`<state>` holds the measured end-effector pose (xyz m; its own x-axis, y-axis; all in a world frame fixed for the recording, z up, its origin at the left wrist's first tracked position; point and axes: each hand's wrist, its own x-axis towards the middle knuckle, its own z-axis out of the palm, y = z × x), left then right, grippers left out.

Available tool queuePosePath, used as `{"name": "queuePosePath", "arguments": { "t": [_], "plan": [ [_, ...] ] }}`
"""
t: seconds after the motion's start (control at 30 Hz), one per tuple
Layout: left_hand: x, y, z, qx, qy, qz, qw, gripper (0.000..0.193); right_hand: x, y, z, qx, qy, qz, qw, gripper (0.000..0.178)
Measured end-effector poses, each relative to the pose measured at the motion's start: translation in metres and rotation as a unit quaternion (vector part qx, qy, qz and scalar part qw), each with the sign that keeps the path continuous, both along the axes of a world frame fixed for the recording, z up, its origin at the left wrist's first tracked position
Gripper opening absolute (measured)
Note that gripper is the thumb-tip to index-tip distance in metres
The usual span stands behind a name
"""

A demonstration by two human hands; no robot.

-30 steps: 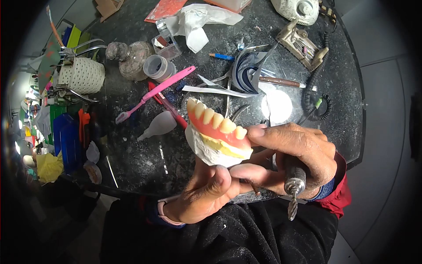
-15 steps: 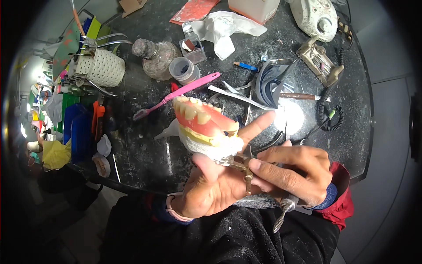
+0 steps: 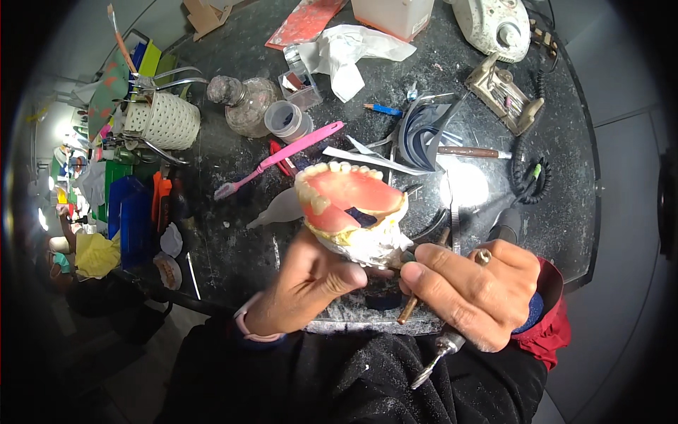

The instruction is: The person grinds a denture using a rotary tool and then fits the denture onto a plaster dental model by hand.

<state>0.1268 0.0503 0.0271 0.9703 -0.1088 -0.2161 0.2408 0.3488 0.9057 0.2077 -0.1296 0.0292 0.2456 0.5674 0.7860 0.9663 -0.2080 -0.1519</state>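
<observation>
A pink denture (image 3: 353, 192) with a row of cream teeth sits on a white plaster cast (image 3: 374, 244), above the near part of the bench. My left hand (image 3: 304, 279) cups the cast from below and the left, its thumb along the near side. My right hand (image 3: 480, 290) pinches at the cast's right lower end, by a brass articulator rod (image 3: 407, 309). Tucked under that palm is a rotary handpiece, its fluted metal bur (image 3: 427, 371) pointing down over my lap. What the right fingertips grip is partly hidden.
Beyond the cast lie a pink toothbrush (image 3: 300, 148), grey abrasive strips (image 3: 424, 138) and a glass burner (image 3: 247, 106). A perforated white basket (image 3: 166, 120) stands at left. Far right are a bur holder (image 3: 505, 95), a white control unit (image 3: 493, 28) and a coiled cord (image 3: 531, 187).
The cast and denture have tipped and turned, so the denture's inner pink surface faces up. My left hand has rolled from palm-up to gripping the side; the bur has swung slightly left.
</observation>
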Motion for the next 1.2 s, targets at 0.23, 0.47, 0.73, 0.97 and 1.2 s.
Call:
{"name": "queuePosePath", "arguments": {
  "t": [0.23,0.47,0.73,0.97,1.2],
  "plan": [
    [0.004,0.036,-0.006,0.476,-0.419,0.198,0.747,0.068,-0.016,0.010,-0.005,0.017,-0.083,-0.045,0.995,0.019],
    [0.012,0.030,-0.017,0.392,-0.406,0.170,0.808,0.051,-0.027,0.005,0.000,-0.066,-0.066,-0.030,0.995,0.025],
    [0.015,0.030,-0.028,0.330,-0.413,0.152,0.835,0.047,-0.034,0.008,0.007,-0.102,-0.017,-0.043,0.994,0.025],
    [0.027,0.038,-0.029,0.431,-0.506,0.065,0.744,0.038,-0.033,0.003,0.006,-0.100,-0.016,-0.028,0.994,0.023],
    [0.027,0.033,-0.034,0.333,-0.550,0.176,0.745,0.026,-0.033,0.006,0.010,-0.097,0.011,-0.045,0.994,0.024]
  ]
}}
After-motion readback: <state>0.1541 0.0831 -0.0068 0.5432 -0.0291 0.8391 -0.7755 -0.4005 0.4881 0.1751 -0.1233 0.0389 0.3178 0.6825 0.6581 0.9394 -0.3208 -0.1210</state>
